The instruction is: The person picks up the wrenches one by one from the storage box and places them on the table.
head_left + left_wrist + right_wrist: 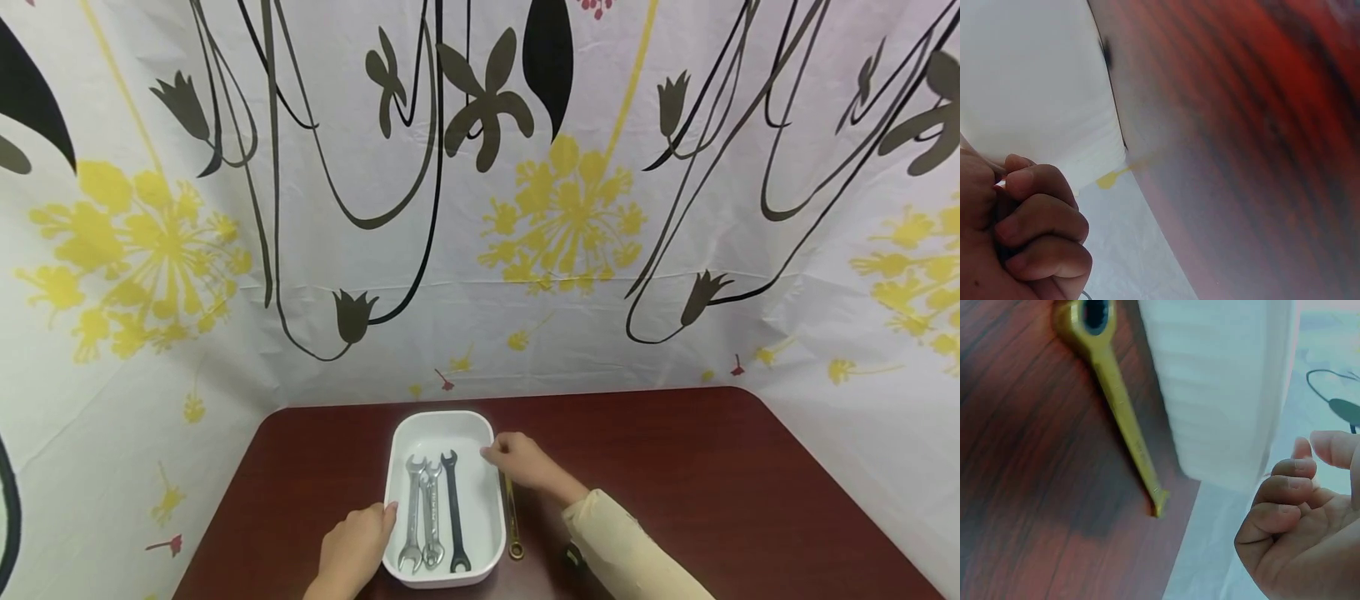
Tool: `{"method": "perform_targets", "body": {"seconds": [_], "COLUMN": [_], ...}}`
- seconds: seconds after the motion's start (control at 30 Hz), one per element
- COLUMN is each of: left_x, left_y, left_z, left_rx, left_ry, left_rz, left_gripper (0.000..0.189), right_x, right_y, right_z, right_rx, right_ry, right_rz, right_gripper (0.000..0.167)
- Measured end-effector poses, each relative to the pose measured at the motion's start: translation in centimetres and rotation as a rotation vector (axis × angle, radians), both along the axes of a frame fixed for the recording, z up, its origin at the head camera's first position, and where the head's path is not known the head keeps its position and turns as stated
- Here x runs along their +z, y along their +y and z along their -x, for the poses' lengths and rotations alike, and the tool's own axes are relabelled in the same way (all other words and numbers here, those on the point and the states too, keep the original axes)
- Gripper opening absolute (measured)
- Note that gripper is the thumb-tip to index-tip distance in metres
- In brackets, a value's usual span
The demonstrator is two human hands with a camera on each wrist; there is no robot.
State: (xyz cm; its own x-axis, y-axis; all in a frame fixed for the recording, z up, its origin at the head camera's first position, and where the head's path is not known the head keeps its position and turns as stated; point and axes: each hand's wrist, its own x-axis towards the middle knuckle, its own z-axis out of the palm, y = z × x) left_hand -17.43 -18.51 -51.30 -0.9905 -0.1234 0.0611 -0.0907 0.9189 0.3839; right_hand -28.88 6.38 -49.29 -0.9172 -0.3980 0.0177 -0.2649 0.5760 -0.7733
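A white plastic tray [485, 533] sits on the table. My left hand [352, 542] pinches its left rim, the other fingers curled below, as the left wrist view shows. In the tray lie two silver wrenches, an open-end wrench [413, 512] and one beside it [431, 517], and a black open-end wrench [454, 512]. My right hand [525, 461] is at the tray's far right rim; its fingers [1285, 487] are loosely bent with nothing between them and the thumb. Beside the tray's right wall a gold wrench [1124, 415] lies on the table, its far end hidden by my right hand in the head view.
The dark red wooden table [675, 467] has rounded far corners. Close behind it hangs a white curtain [465, 333] with a flower print. A small dark object [573, 555] lies partly hidden by my right sleeve [630, 542].
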Motion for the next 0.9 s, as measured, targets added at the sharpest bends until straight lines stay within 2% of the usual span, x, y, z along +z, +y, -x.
{"method": "perform_targets", "body": {"seconds": [0.23, 0.47, 0.9], "left_x": [0.0, -0.1, -0.3], "left_y": [-0.1, -0.1, -0.2], "left_z": [-0.1, -0.1, -0.1], "left_rx": [0.003, 0.004, 0.005], "left_ry": [0.009, 0.013, 0.033], "left_rz": [0.004, 0.008, 0.018], "left_gripper": [0.036, 0.037, 0.038], "right_x": [0.7, 0.8, 0.8], "right_y": [-1.2, -2.3, -4.4], "right_z": [-0.4, -0.4, -1.0], "right_rx": [0.008, 0.039, 0.079], "right_ry": [-0.001, 0.038, 0.052], "right_rz": [-0.025, -0.053, -0.178], "right_gripper": [0.037, 0.035, 0.034]}}
